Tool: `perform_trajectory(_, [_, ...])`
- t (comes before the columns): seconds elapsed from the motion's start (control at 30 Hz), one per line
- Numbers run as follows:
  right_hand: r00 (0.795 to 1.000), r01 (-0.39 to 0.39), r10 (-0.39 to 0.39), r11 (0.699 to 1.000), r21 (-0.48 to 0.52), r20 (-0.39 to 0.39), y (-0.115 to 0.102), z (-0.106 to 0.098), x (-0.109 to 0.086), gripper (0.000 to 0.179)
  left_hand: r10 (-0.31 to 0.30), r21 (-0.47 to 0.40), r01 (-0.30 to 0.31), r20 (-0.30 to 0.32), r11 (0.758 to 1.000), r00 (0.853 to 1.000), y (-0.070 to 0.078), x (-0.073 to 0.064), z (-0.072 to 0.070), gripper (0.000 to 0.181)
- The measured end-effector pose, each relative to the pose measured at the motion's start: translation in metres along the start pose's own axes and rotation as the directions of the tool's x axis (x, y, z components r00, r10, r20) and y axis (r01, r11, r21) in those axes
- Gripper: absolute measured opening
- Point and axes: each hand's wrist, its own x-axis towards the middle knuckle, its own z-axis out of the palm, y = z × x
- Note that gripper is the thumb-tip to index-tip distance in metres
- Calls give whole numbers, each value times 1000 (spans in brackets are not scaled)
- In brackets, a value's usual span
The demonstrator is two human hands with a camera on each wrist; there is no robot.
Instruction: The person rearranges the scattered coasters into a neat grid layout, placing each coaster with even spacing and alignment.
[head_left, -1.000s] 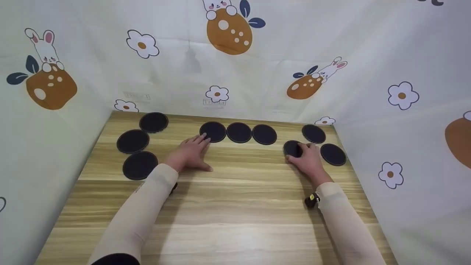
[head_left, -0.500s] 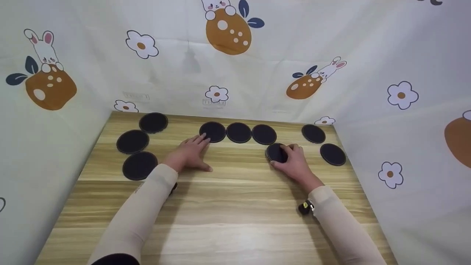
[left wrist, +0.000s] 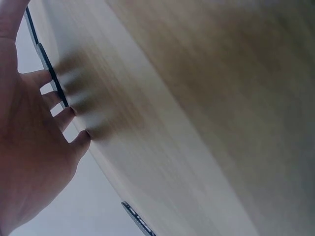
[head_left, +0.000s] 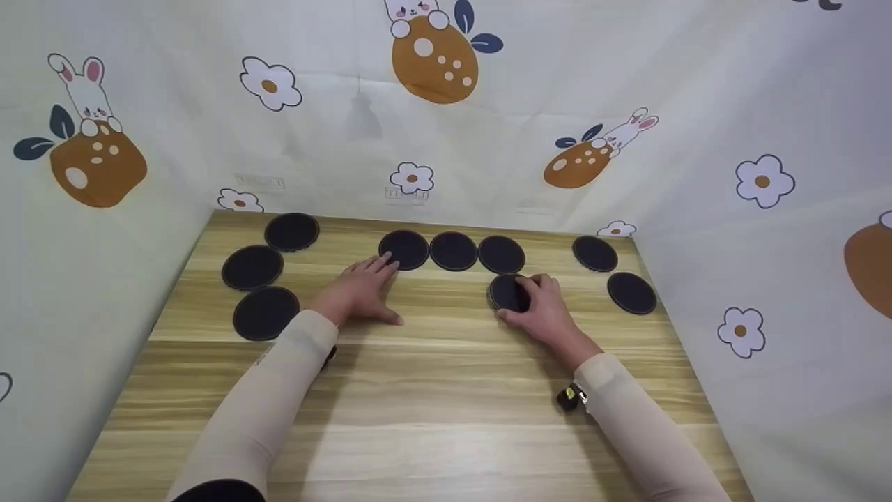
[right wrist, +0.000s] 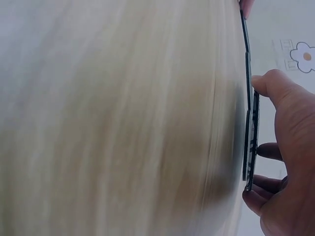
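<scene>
My right hand [head_left: 547, 310] grips a round black coaster [head_left: 507, 293] by its edge, thumb at the near side and fingers at the far side. In the right wrist view this held coaster [right wrist: 254, 142] appears edge-on, slightly off the table. It is just in front of the right-hand coaster [head_left: 502, 254] of a row of three at the back. My left hand [head_left: 359, 289] is spread, its fingertips touching the row's left coaster [head_left: 404, 245] and the table beside it. Between those two lies the middle coaster [head_left: 454, 251].
Three more coasters form a bent line at the left, one being the near-left coaster [head_left: 265, 314]. Two others lie at the right, among them the right-edge coaster [head_left: 631, 293]. A patterned cloth [head_left: 488, 153] walls the wooden table [head_left: 418, 404] at back and sides.
My right hand has moved left with the coaster, from near the right-hand pair to in front of the middle row. My left hand has stayed in place.
</scene>
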Motion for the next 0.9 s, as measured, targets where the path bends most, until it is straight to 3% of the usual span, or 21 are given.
perform_trajectory(0.9, [998,57,-56,998,-24,38,-4,4,5,84,1,-10,-1,19,1000,1000,-3,3,2,128])
